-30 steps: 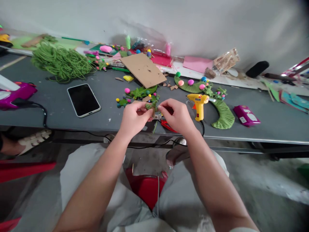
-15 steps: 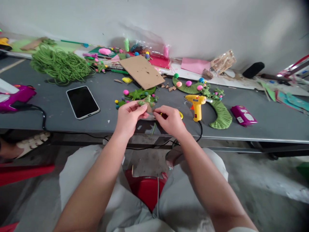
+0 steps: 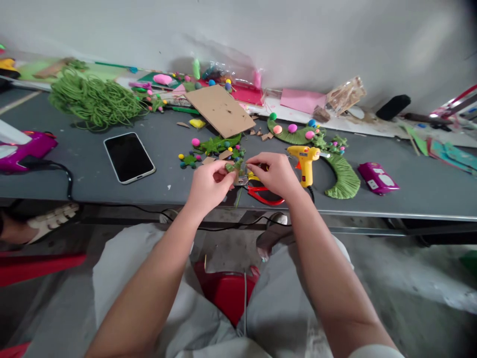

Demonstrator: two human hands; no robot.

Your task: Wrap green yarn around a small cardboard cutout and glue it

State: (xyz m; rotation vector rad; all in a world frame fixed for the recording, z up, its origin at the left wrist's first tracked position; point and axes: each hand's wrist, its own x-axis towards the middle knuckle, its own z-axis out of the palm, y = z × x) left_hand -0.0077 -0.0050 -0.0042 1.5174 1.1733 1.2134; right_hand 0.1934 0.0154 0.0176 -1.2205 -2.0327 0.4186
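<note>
My left hand [image 3: 211,183] pinches a small cardboard piece partly wrapped in green yarn [image 3: 231,166] between thumb and fingers. Just right of it, my right hand [image 3: 276,173] is closed in a pinch on what looks like the end of the green yarn, mostly hidden by the fingertips. Under my right hand lie scissors [image 3: 265,198] with red and yellow handles. Beyond my hands are small green star shapes [image 3: 190,160] with pompoms and some cardboard scraps [image 3: 225,154]. A yellow glue gun [image 3: 305,164] rests right of my right hand.
A phone [image 3: 128,158] and a heap of green yarn [image 3: 95,97] lie left. A cardboard sheet [image 3: 221,110] is behind my hands. To the right are a yarn-wrapped crescent [image 3: 342,178] and a purple pack [image 3: 378,178]. A black cable [image 3: 134,208] runs along the table's front edge.
Both hands have shifted right, the right one also up and a little away from the left. The scissors, star shapes and cardboard scraps now show more.
</note>
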